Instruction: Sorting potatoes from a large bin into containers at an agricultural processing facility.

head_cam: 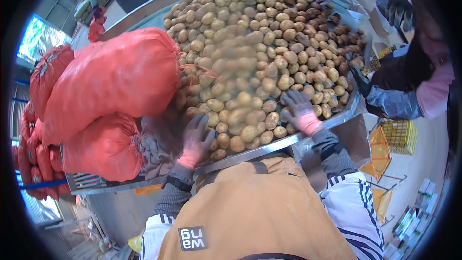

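Note:
A broad heap of potatoes (267, 50) covers the metal-edged sorting table (274, 145) before me. My left hand (196, 141), in a grey and pink work glove, lies at the near left of the heap, its fingers spread against the potatoes there. On the right, my right hand (301, 112) wears a matching glove and rests palm down on potatoes close to the front rim. Neither hand is closed around a potato. Part of the heap's middle looks blurred by a smear.
Full red mesh sacks (119, 79) are piled at the left beside a grey cloth (155, 151). Co-workers' gloved hands (361, 76) reach over the right side. A yellow crate (399, 135) and orange bags on a stand (377, 151) stand on the floor at right.

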A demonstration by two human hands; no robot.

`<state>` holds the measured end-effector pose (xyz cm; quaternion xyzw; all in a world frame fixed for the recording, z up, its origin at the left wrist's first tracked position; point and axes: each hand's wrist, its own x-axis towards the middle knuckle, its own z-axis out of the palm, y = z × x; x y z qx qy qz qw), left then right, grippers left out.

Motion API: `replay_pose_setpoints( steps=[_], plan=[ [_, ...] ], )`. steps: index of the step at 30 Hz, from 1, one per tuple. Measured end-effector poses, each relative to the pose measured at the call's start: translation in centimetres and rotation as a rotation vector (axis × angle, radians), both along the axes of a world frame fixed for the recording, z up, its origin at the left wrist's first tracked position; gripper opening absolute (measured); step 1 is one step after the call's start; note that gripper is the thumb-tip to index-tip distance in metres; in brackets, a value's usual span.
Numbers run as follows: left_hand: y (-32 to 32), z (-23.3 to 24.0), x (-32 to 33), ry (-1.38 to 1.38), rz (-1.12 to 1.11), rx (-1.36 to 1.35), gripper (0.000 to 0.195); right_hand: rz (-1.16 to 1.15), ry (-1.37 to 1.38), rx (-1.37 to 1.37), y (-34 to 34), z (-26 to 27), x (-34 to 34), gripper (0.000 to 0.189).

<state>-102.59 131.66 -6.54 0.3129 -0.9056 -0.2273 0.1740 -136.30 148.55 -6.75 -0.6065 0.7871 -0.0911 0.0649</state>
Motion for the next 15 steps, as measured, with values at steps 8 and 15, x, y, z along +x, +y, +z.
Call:
replay_pose_setpoints(
  steps=[8,15],
  plan=[
    [-2.9,1.4,-7.5,0.058,-0.155,0.05,0.053,-0.039,0.023,-0.346,-4.8,-1.6,-9.5,0.027],
    [-3.2,-1.9,-13.4,-0.332,-0.135,0.308,0.029,0.187,-0.143,0.304,-5.4,-2.3,1.1,0.053]
  ],
)
